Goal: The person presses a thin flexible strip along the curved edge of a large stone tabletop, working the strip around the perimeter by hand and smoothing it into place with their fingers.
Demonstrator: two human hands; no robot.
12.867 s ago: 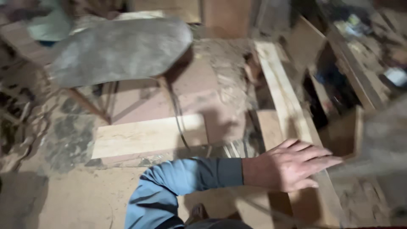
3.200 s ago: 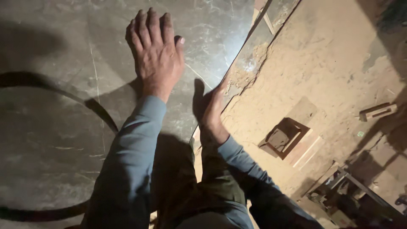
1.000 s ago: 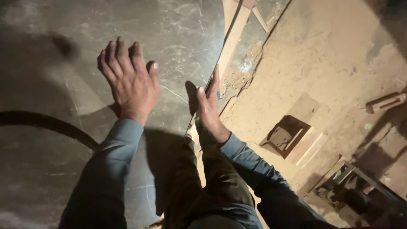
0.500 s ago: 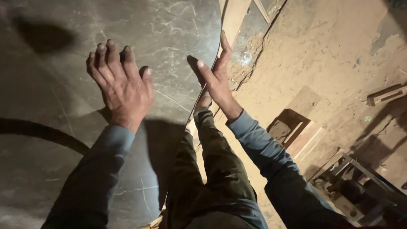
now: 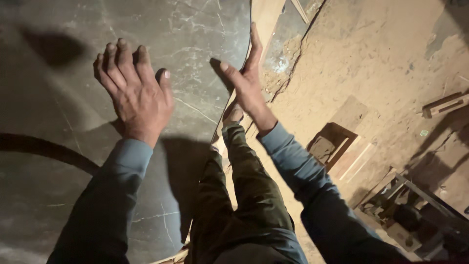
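Note:
A large grey marbled tabletop slab with a curved edge fills the left of the head view. My left hand lies flat on its surface, fingers spread. My right hand is at the slab's right edge, thumb over the top face and fingers running along the rim. My leg and shoe show below the edge between the two arms.
A sawdust-covered floor spreads to the right. A small open wooden box lies on it, wood offcuts sit further right, and a metal machine frame stands at the lower right. A wooden plank lies past the slab's edge.
Both hands have shifted along the slab; my right hand has slid further up its edge with the thumb now over the top. The view has moved slightly.

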